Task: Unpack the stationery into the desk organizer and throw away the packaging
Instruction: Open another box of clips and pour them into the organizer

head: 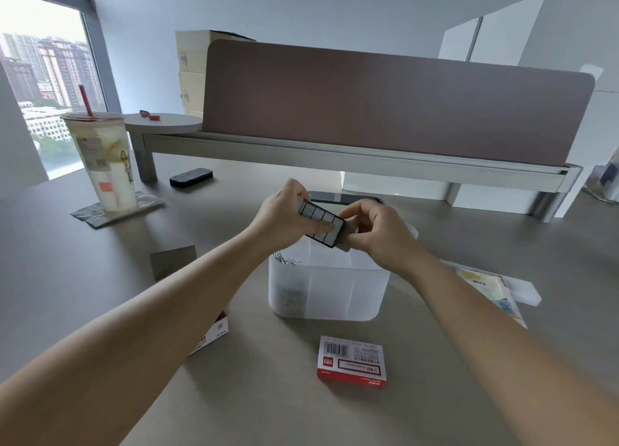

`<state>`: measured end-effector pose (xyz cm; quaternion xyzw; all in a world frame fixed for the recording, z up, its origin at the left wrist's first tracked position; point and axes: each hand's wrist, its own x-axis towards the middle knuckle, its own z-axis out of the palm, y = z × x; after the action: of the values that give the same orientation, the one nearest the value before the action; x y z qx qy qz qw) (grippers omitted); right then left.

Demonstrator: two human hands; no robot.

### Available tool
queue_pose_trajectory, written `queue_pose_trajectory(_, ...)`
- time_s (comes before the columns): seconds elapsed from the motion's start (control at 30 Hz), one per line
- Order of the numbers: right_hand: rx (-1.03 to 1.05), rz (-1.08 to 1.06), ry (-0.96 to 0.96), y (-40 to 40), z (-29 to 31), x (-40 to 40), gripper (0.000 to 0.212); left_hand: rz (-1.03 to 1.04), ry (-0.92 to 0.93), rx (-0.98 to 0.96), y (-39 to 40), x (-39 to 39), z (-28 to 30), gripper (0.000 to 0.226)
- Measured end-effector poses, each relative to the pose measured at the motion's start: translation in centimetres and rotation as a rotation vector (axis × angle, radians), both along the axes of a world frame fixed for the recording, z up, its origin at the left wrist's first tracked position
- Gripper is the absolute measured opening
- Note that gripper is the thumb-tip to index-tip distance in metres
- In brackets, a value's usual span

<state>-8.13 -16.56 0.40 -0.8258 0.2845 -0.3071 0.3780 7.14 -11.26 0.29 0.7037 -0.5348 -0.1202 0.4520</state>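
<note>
Nearest: red-and-white box (351, 362) lies flat on the desk (100, 278), barcode side up, just in front of the organizer. Open carton (212, 333) to its left, partly hidden under the left forearm. Translucent white desk organizer (330, 291) at centre; binder clips (284, 259) show in its left compartment. Packet of sticky notes (492, 291) lies right of the organizer.

Above the organizer, both hands hold a small black-framed pack (321, 224) with a grid of pale cells. Left hand (284, 218) grips its left end, fingers curled round it. Right hand (378, 231) pinches its right end.

Farther back: black eraser (191, 177), iced drink cup (102, 157) on a coaster (117, 209), brown divider panel (385, 100).
</note>
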Motion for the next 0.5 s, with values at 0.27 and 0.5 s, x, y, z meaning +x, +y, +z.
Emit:
queue_pose_trajectory(0.27,-0.102,0.029,0.101,-0.24,-0.76,-0.16,0.022,-0.111,-0.079,-0.062,0.32,0.55,-1.03,0.05)
queue_pose_trajectory(0.5,-0.084,0.051,0.156,0.1,-0.51,-0.52,0.029,-0.165,-0.159,-0.019,0.34,0.45,-1.07,0.054)
